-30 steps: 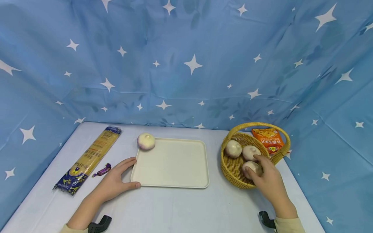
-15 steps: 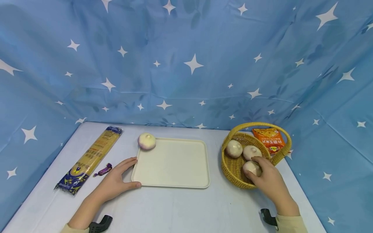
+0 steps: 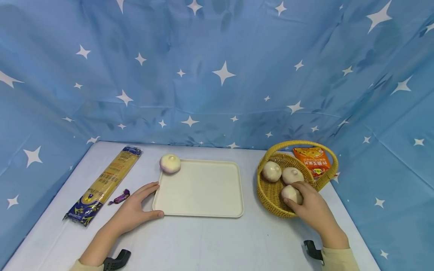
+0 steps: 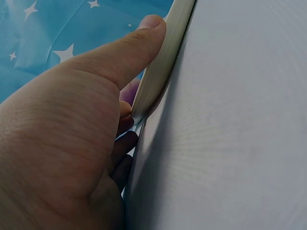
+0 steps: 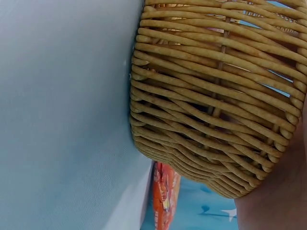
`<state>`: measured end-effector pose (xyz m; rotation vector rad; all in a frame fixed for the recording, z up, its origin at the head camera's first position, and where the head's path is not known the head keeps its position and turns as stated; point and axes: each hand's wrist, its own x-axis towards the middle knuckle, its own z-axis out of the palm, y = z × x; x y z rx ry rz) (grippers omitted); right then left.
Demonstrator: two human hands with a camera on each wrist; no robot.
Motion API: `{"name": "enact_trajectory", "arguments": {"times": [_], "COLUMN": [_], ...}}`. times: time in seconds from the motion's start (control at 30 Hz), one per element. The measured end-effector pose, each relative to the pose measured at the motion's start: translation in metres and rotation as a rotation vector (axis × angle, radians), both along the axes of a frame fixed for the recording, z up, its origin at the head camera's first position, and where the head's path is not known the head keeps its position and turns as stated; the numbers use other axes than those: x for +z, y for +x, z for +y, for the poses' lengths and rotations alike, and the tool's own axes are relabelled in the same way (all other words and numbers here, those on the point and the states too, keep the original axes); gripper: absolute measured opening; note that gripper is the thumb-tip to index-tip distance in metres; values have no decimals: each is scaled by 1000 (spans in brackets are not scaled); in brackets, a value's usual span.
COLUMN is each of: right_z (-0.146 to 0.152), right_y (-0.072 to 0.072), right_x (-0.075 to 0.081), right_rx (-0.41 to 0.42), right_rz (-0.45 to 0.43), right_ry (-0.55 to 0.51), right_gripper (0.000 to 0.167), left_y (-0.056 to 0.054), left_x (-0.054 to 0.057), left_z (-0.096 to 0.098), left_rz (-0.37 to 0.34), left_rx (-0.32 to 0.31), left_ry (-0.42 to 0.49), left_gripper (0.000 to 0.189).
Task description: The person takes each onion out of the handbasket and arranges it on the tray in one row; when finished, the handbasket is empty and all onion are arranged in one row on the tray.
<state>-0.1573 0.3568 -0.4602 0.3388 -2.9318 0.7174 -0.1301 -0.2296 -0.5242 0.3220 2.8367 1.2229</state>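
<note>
My left hand (image 3: 137, 210) lies at the left side of a cream tray (image 3: 201, 190), fingers fairly straight and thumb at its near corner. In the left wrist view the thumb touches the tray's rim (image 4: 168, 57). One purple-and-white turnip (image 3: 170, 164) sits on the tray's far left corner. At the right stands a yellow wicker basket (image 3: 271, 201) with an arched handle. Inside it, my right hand (image 3: 313, 207) grips the nearest turnip (image 3: 291, 194) between thumb and fingers. Two more, a left turnip (image 3: 271, 171) and a far turnip (image 3: 292, 175), lie beside it.
Left of the tray lie a long spaghetti packet (image 3: 103, 184) and a purple wrapped candy (image 3: 120, 197). An orange snack bag (image 3: 313, 161) is behind the basket, partly hidden by the handle. A blue star-patterned curtain (image 3: 203, 94) borders the white table (image 3: 203, 244).
The right fingers have settled closer around the nearest turnip in the basket. My left hand, the tray and the other things have stayed put.
</note>
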Motion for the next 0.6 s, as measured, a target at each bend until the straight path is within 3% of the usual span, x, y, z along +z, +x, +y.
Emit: {"name": "enact_trajectory", "arguments": {"times": [0.6], "right_z": [0], "right_y": [0], "right_x": [-4], "right_rx": [-37], "right_rz": [51], "right_ry": [-47], "right_gripper": [58], "left_y": [-1], "left_x": [-2], "left_z": [0], "left_rz": [9], "left_rx": [-3], "left_ry": [-2], "left_gripper": [108]}}
